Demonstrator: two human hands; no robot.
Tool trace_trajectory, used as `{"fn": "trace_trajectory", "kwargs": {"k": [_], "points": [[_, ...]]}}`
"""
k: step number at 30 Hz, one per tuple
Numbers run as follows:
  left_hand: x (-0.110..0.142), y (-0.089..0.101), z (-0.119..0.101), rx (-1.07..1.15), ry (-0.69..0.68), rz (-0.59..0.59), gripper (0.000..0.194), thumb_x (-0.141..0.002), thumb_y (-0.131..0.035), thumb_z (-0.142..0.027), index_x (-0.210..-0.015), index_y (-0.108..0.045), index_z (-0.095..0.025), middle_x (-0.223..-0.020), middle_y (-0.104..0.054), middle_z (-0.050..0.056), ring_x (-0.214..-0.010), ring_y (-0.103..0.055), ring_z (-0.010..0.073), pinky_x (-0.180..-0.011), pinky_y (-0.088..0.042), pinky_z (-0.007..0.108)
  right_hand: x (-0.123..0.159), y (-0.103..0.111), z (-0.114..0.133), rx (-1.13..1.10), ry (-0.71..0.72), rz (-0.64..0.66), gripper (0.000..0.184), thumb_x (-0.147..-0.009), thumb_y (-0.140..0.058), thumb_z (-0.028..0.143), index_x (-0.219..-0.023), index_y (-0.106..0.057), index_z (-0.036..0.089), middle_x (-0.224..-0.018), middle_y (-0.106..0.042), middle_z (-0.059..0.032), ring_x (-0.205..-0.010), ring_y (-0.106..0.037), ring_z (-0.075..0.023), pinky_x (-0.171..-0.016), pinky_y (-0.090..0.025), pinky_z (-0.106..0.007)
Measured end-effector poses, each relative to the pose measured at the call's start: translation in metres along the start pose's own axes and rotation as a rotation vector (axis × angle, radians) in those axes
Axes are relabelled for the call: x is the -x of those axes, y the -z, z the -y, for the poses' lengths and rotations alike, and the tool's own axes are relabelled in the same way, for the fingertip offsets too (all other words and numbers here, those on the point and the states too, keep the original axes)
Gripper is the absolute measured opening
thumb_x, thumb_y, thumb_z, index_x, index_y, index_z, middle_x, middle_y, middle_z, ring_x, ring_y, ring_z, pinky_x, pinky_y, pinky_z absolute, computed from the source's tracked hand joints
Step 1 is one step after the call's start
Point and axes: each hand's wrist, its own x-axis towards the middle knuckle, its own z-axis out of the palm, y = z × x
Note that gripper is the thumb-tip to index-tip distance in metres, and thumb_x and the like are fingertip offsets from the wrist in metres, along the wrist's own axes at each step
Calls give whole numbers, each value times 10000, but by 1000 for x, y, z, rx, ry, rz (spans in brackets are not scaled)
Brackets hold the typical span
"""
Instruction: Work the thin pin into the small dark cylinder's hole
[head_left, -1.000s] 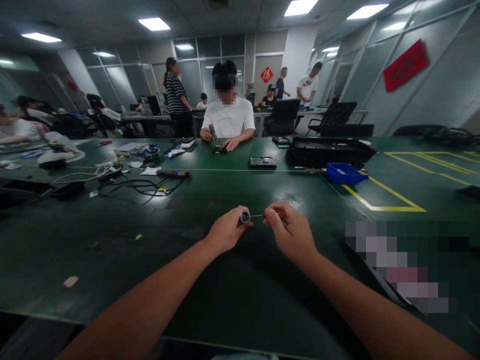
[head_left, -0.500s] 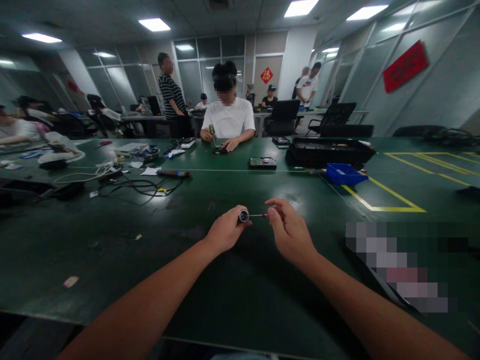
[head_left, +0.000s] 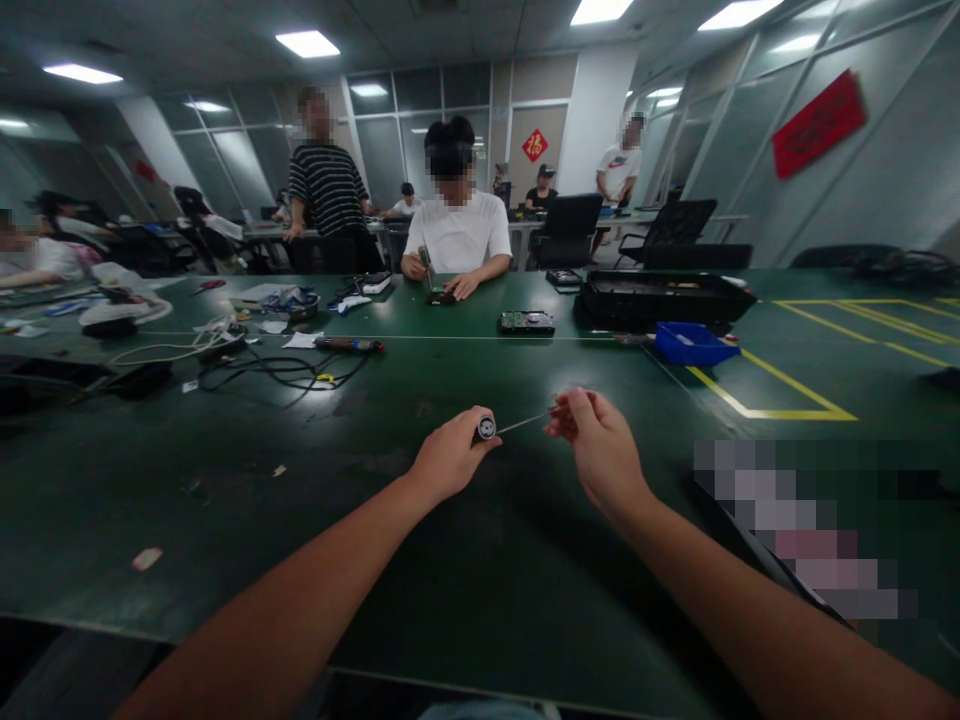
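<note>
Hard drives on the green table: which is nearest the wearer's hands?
The hard drive left of the blue tray; the others lie farther back.

Single head cam, worn by the person, facing forward and slightly down over the green table (head_left: 420, 560). Both forearms enter from the bottom edge, hands close in mid-frame; seated person (head_left: 457, 235) across the table, room behind farther off.

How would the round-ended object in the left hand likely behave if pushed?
The round-ended object might roll if laid down, given its circular end. It is probably stiff, as its rim looks undeformed in the left hand. Weight is unclear: that hand hides most of it.
</note>
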Motion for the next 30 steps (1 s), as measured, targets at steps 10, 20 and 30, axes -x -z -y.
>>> {"fn": "trace_trajectory", "kwargs": {"k": [10,20,30], "points": [[1,-1,0,3,-14,10,163,-907,-604,-344,-1048,-578,-266,-1037,-656,14,-895,-619,200,-768,-444,302,15,-5,11,436,298,80,282,-998,-454,435,-966,-599,195,-813,-671,-39,-733,-647,-174,-706,-495,-326],[1,-2,1,-23,-22,53,161,-909,-600,-359,-1044,-581,-274,-1039,-654,11,-919,-626,209,-802,-454,315,21,-5,23,729,438,227,190,-996,-437,335,-1000,-580,209,-850,-716,-55,-779,-687,-203,-695,-473,-321],[1,-5,5,-46,-26,85,152,-893,-626,-352,-1017,-591,-273,-1008,-659,7,-904,-620,204,-764,-438,304,17,-3,25,811,443,177,190,-993,-430,333,-968,-572,209,-836,-714,-66,-754,-675,-219,-686,-464,-336]]}}
